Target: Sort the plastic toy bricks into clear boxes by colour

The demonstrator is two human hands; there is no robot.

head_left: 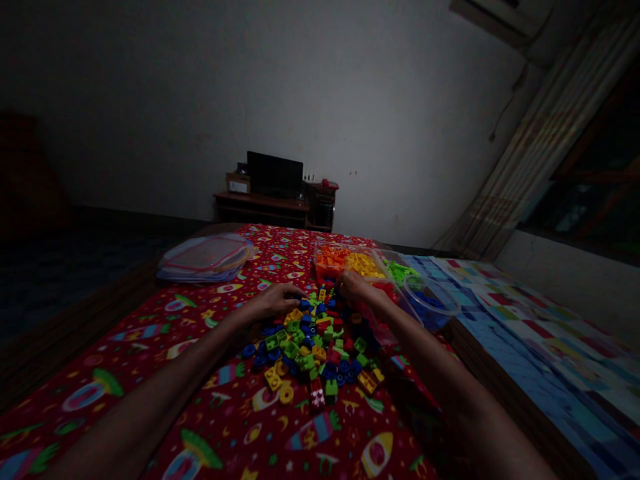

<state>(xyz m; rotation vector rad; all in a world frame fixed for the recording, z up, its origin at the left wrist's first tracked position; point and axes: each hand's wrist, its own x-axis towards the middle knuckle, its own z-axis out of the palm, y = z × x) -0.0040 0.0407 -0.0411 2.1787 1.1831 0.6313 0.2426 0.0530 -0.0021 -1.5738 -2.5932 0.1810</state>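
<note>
A heap of toy building bricks (310, 340) in blue, green, yellow and red lies on a red patterned cloth (200, 353). At its far left edge, my left hand (277, 300) is over the bricks with fingers apart, close to a blue one. My right hand (356, 287) is at the far right side of the heap, just in front of the clear bins. Its fingers point down and are drawn together; whatever they hold is too dark to make out. Orange bricks (331, 260) and yellow bricks (365, 265) fill separate bins beyond it.
Green bricks (400, 271) sit in a bin farther right, beside a round clear tub (453, 303) with blue pieces. Stacked clear lids (207, 259) lie at the left. A monitor (275, 175) stands on a desk by the wall. Checked bedding (540, 320) spreads along the right.
</note>
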